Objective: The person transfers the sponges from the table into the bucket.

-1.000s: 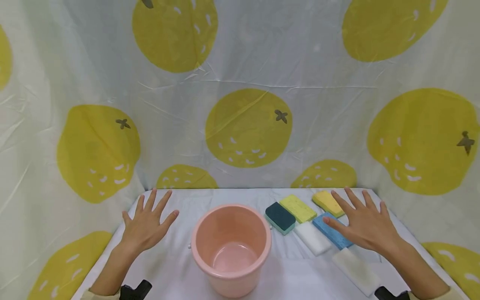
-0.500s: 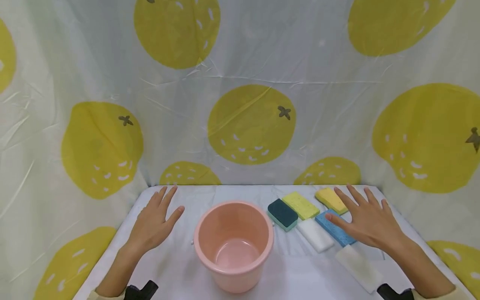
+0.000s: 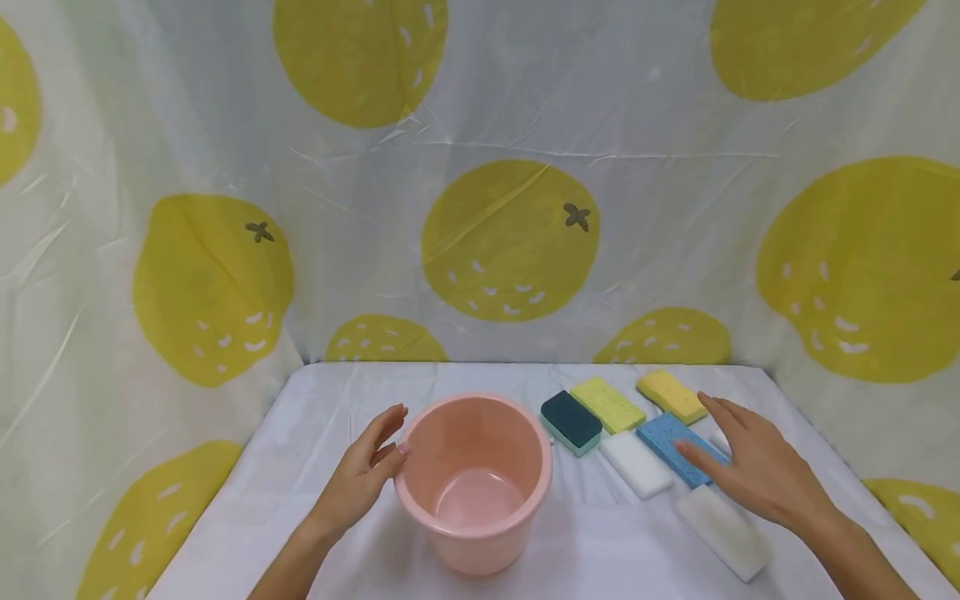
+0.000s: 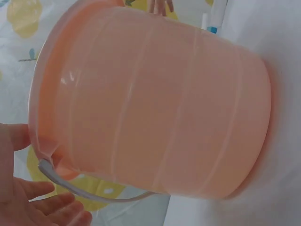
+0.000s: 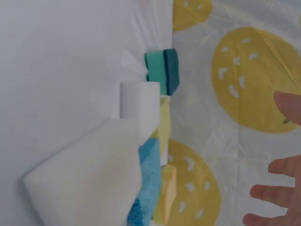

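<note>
A pink bucket (image 3: 480,546) stands upright on the white cloth, its inside bare. My left hand (image 3: 360,475) is at the bucket's left rim, fingers loosely bent. In the left wrist view the thumb (image 4: 19,135) meets the rim, and the other fingers lie beside the grey handle (image 4: 94,194) that hangs down. My right hand (image 3: 761,467) hovers with relaxed fingers over the sponges, holding nothing. Nearest it are a blue sponge (image 3: 675,446), a yellow sponge (image 3: 671,396) and a white sponge (image 3: 723,533). Another white piece is mostly hidden behind that hand.
Left of the blue sponge lie a second white sponge (image 3: 637,464), a lime-yellow sponge (image 3: 607,406) and a green sponge with a dark scouring side (image 3: 572,417). A lemon-print curtain (image 3: 510,242) closes off the back and both sides of the table.
My left hand has moved right to the bucket's rim, its spread fingers now bent. The right hand has turned and drawn its fingers together over the sponges. The view has tilted slightly down.
</note>
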`<state>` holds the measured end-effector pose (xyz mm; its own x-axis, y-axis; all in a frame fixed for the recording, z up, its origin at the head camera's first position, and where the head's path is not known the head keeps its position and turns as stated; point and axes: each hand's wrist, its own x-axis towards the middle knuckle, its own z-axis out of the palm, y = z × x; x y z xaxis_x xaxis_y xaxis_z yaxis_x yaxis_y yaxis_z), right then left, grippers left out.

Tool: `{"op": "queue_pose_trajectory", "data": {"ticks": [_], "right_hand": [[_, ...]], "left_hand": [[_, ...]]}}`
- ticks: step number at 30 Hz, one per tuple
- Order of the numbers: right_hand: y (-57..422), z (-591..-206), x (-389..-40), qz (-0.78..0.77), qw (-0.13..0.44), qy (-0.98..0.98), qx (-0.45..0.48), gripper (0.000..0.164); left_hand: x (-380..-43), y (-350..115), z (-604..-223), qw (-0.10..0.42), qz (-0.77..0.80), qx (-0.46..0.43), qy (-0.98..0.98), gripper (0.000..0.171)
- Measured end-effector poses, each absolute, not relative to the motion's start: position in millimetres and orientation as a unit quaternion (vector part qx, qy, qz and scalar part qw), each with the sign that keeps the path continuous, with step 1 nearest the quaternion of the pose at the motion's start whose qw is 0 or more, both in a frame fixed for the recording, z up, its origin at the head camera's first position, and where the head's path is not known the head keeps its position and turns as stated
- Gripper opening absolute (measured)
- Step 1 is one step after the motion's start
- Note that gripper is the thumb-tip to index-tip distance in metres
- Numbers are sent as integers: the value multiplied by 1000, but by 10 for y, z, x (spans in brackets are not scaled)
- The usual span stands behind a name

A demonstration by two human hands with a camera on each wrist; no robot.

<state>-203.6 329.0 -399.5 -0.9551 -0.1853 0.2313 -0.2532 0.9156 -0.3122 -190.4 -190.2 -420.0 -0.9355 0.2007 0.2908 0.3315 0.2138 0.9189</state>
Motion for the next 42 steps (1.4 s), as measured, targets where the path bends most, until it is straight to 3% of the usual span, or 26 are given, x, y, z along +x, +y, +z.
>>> {"op": "queue_pose_trajectory", "data": {"ticks": [8, 21, 26, 32, 42], "right_hand": [[3387, -4355, -1879, 239, 120, -958, 101, 82], [3558, -4783, -1744, 211, 52, -975, 51, 83], [3581, -4906, -1762, 189, 32, -980, 51, 94], [3565, -4947, -1765, 163, 34, -984, 67, 98], [3535, -4855, -1771, 187, -30, -982, 24, 96]], "left_hand": [[-1882, -1810, -4337, 36, -680, -132, -720, 55], [-1868, -1707, -4461, 84, -703, -136, -693, 51], [-1863, -1726, -4477, 88, -699, -139, -696, 51], [-1856, -1752, -4484, 89, -698, -145, -695, 50], [-1872, -1758, -4495, 84, -698, -146, -696, 50]]}}
